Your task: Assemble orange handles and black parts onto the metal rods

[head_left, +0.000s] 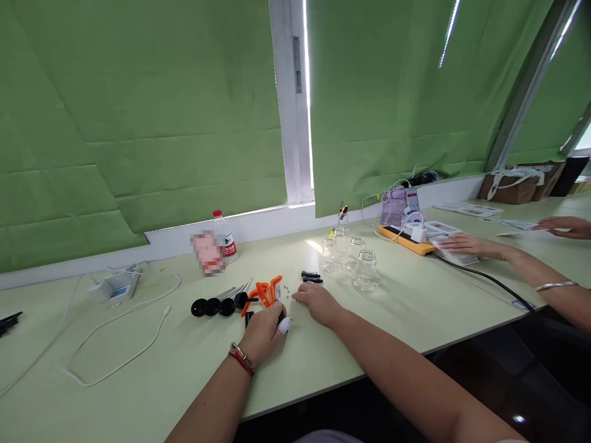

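Observation:
My left hand (264, 335) is closed round a small dark piece, mostly hidden by the fingers. White material covers its thumb tip. Slim silver metal pieces (277, 293) stick up just beyond its fingers. My right hand (319, 303) rests low on the table, fingertips drawn together over something tiny. Several small metal rings or nuts (287, 289) lie between the hands. Orange plastic pieces (264, 294) lie beyond my left hand, beside black round pieces (226, 307) and thin silver rods (234, 291). Behind my right hand are black strips (311, 275), one with a toothed edge.
Several clear glass jars (365, 271) stand right of centre, one holding pens. A water bottle (229, 243) stands by the sill. White cables (124, 369) and a socket block (115, 289) lie left. An orange power strip (406, 240) and another person's hands (475, 246) are right.

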The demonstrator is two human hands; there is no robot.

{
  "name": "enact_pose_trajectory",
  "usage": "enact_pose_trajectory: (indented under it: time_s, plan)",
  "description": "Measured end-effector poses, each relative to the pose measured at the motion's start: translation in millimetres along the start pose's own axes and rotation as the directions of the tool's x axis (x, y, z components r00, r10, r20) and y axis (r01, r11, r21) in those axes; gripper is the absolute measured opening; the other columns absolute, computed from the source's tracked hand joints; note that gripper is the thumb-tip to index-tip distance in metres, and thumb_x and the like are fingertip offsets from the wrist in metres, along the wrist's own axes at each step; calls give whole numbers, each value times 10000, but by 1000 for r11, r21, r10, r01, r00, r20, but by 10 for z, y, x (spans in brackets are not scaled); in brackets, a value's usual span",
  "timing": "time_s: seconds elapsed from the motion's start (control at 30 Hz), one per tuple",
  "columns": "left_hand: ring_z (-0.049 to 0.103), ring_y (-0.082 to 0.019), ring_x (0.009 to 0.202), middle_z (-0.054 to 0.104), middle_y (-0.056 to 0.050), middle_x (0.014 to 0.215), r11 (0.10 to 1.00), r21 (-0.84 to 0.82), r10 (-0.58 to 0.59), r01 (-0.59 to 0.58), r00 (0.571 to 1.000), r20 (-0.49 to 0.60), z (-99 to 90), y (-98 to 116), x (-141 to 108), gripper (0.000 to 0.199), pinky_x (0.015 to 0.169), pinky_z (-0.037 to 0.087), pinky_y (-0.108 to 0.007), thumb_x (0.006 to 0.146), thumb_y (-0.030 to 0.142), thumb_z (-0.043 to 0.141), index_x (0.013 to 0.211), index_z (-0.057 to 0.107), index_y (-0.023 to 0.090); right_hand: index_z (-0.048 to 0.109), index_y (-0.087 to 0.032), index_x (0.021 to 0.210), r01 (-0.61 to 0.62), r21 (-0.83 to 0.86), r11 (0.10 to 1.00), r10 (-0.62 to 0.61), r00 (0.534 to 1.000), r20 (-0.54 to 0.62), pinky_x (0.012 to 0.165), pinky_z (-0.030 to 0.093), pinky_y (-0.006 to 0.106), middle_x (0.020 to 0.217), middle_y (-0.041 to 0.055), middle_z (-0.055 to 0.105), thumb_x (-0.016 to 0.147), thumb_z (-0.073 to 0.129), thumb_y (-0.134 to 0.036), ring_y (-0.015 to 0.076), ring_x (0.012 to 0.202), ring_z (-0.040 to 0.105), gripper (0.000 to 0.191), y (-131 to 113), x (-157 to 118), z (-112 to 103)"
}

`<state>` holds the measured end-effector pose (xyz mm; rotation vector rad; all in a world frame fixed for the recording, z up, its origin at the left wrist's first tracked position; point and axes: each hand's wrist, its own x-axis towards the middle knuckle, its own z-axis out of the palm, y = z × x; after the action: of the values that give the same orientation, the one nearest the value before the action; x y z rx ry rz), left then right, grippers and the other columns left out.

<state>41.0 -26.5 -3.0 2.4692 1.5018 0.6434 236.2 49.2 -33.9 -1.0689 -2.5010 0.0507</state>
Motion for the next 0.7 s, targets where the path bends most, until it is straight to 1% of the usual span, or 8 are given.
enact_pose_trajectory:
  time_s: [0.17, 0.37, 0.57, 0.7]
  plan:
    - [525, -179, 673, 583, -15, 756, 1000, -20, -1, 1, 1000, 18, -15, 31, 1, 116, 596, 342, -275, 853, 298, 406, 834, 481, 212, 666, -232, 1094, -4, 40, 999, 4, 1000, -1, 755, 368, 279, 906, 67, 602, 792, 473, -49, 181, 834, 498, 403, 23, 1, 19]
    - [511, -171, 640, 560, 8, 711, 998, -57, -9, 12, 998, 55, -23, 23, 1, 71, 585, 329, -263, 851, 279, 416, 852, 458, 221, 663, -217, 1093, 7, 102, 995, -7, 1000, 0, 790, 390, 289, 960, 70, 615, 725, 474, 5, 186, 872, 531, 469, 44, 4, 26]
    - [503, -169, 648, 563, 10, 723, 997, -71, 2, 2, 999, 51, -10, -1, -6, 73, 593, 334, -263, 852, 285, 416, 863, 456, 225, 656, -184, 998, -37, 225, 974, 47, 998, -36, 778, 408, 284, 962, 69, 622, 758, 433, 1, 182, 900, 542, 377, 47, -5, 38]
    - [500, -169, 651, 565, 9, 728, 997, -75, -3, 7, 999, 54, -6, -8, -2, 74, 597, 333, -264, 852, 287, 417, 866, 455, 225, 637, -184, 952, -91, 355, 930, 122, 991, -64, 753, 417, 275, 940, 51, 610, 773, 413, -17, 159, 846, 541, 332, 92, -12, 35]
